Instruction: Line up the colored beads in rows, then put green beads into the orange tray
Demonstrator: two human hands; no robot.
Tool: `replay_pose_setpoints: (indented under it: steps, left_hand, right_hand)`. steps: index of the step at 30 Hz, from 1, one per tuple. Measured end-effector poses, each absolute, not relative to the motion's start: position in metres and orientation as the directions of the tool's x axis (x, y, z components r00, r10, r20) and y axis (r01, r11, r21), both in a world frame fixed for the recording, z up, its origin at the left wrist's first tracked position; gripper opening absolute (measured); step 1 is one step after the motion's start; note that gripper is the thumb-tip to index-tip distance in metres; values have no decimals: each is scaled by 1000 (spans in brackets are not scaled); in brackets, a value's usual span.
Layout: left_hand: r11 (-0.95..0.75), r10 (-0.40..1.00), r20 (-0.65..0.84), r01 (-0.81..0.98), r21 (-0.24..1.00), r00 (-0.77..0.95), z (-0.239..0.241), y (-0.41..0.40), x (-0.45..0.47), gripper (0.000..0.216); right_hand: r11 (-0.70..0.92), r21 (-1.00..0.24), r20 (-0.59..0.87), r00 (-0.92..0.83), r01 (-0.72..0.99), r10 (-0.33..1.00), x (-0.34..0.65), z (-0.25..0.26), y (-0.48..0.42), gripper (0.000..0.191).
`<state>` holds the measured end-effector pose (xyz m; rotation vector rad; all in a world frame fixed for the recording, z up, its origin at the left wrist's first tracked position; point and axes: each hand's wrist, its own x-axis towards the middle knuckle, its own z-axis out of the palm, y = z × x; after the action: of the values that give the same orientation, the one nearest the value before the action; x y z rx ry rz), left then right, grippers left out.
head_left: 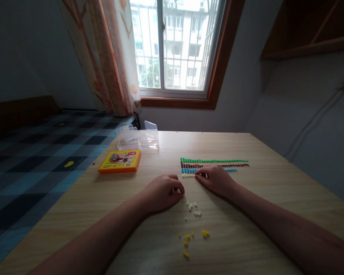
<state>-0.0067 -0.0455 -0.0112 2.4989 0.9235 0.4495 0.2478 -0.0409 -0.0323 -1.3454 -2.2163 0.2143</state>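
My right hand (216, 178) is closed in a pinch at the right end of a short row of small cream toy bricks (187, 175); its fingertips are on a cream brick there, mostly covered. Above this row run a blue row (189, 171), a brown row (190, 166) and a green row (206, 160) of little bricks; the hand covers part of the blue and brown ones. My left hand (164, 191) rests on the table with fingers curled and thumb near the index finger; anything between them is hidden. Loose cream bricks (190, 206) lie just right of it.
Yellow bricks (187, 240) lie scattered nearer to me on the wooden table (149, 244). An orange-yellow box (119, 161) lies at the left, with clear plastic containers (139, 138) behind it. A checked bed (25, 160) adjoins the table's left side.
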Motion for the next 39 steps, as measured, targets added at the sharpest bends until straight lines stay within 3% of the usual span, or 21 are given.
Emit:
replay_pose_setpoints:
  steps: [17,26,34,39]
  left_hand:
    - [-678,681,140,548,490,718,-9,-48,-5,16]
    - [-690,671,174,521,503,721,-10,-46,-6,18]
    - [-709,667,242,501,496,705,-11,-43,-7,26]
    - [-682,693,186,551,481,696,-6,-44,-8,14]
  right_hand:
    - [492,-409,355,-363,769,862,249,-33,-41,14]
    - [526,-425,423,-352,737,835,248,-33,-43,12]
    - [668,-456,405,-532,588,744,230,-30,-66,17]
    - [682,-462,406,-548,567,731,220,-29,-73,11]
